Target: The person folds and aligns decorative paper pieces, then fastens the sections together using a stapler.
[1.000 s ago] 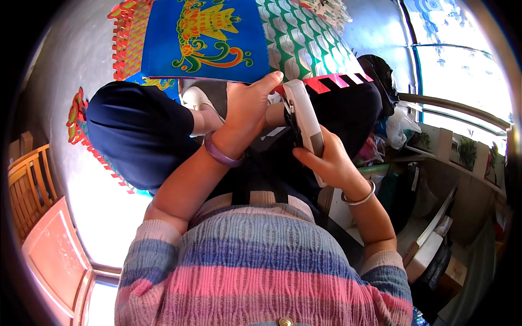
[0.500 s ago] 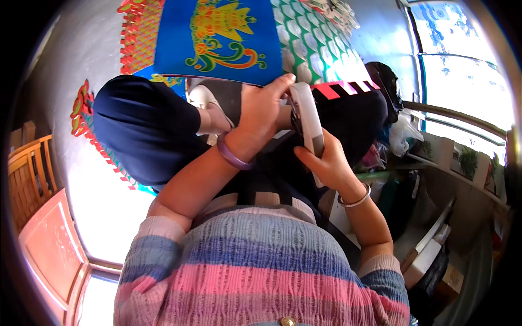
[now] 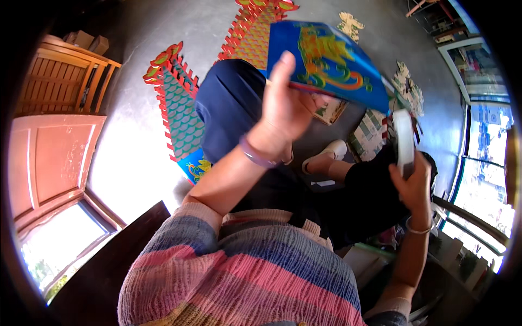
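A blue printed sheet [image 3: 331, 60] with a yellow, green and orange ornament hangs bent in front of my knees, its right end blurred. My left hand [image 3: 285, 108] is closed on the sheet's left end; the thumb points up at the near side and the fingers are hidden behind. Off to the right, my right hand [image 3: 413, 182] grips a long white-and-grey stapler [image 3: 403, 136] held upright, slightly smeared by motion. The stapler's top is close to the sheet's right corner; whether they touch I cannot tell.
A green scale-patterned strip [image 3: 185, 117] with red edges lies left of my knee, and a red-and-yellow one [image 3: 253, 41] beyond it. Pale cut-out pieces [image 3: 408, 89] are on the floor. A wooden chair [image 3: 65, 76] stands at the left, a railing [image 3: 470, 220] at the right.
My hands have moved apart, the right one carrying the stapler away rightward. The blue sheet has swung right and tilted; the green-and-silver piece beside it has dropped from sight. My view has turned left.
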Tool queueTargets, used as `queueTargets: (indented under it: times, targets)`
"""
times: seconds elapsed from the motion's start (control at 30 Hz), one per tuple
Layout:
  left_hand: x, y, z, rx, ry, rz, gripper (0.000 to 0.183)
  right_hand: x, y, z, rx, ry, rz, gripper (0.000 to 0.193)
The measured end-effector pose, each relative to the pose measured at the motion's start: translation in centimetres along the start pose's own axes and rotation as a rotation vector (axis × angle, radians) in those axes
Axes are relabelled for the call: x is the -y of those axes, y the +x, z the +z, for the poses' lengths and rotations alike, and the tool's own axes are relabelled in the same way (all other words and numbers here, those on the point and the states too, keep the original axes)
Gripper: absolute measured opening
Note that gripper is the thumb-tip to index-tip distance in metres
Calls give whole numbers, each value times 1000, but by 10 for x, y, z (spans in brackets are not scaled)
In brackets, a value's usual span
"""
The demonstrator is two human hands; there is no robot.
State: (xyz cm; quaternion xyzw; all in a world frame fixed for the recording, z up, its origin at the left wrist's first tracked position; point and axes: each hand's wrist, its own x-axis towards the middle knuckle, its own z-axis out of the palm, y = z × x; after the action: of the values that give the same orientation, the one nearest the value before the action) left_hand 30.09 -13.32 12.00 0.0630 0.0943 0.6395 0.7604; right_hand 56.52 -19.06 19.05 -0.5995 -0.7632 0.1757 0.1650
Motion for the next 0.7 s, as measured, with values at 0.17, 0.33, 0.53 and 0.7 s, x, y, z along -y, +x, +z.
queueTargets:
  times: [0.17,0.33,0.53,0.7]
  targets:
    - [-96,0,11,66,6,282,37,54,98,-35,-157,-240,-453,33]
    - [-152,-56,-30,-175,137,770,28,127,147,-10,-227,-260,-728,44]
    - [-110,-139,-202,-745,142,672,28,97,159,38,-8,-231,-562,43]
    - [-41,-226,-322,-1287,1900,107,24,50,141,44,86,-342,-326,46]
